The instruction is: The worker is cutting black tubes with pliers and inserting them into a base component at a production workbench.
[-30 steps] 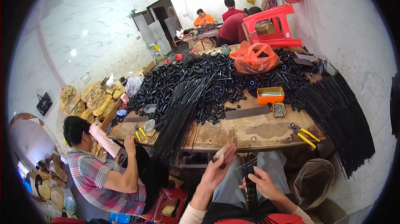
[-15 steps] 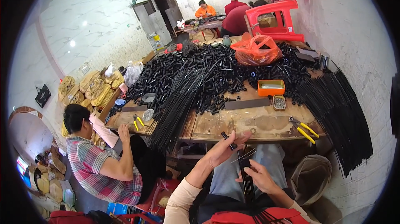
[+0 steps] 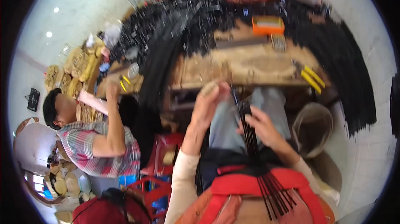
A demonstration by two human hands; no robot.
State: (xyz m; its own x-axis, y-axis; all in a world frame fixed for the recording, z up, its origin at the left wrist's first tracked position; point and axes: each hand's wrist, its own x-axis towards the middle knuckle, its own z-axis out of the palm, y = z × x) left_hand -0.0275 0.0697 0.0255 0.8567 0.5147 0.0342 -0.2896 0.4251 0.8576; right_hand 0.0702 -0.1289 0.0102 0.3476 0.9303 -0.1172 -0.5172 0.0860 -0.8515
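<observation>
My right hand (image 3: 262, 125), over my lap, is closed around a bundle of thin black rods (image 3: 251, 140). The rods run from its fingers down toward my body, and their lower ends fan out over the red cloth on me. Thin tips stick out above the grip. Left of the bundle's upper end is my raised left hand (image 3: 209, 101), its fingers smeared by motion. A small dark stick-like piece (image 3: 234, 95) shows beside its fingertips; whether the hand holds it, I cannot tell.
On the wooden table (image 3: 204, 72) lie heaped black tubular parts (image 3: 146, 28), rod bundles at left (image 3: 160, 61) and right (image 3: 343, 65), an orange box (image 3: 268, 25) and yellow-handled pliers (image 3: 312, 78). A co-worker in a plaid shirt (image 3: 98, 149) sits at left. A cloth-lined bin (image 3: 312, 128) stands by my right.
The view has tipped downward, so the table sits higher in the picture. The black tube piece seen in my left hand before is no longer distinct there. My right hand keeps the rods.
</observation>
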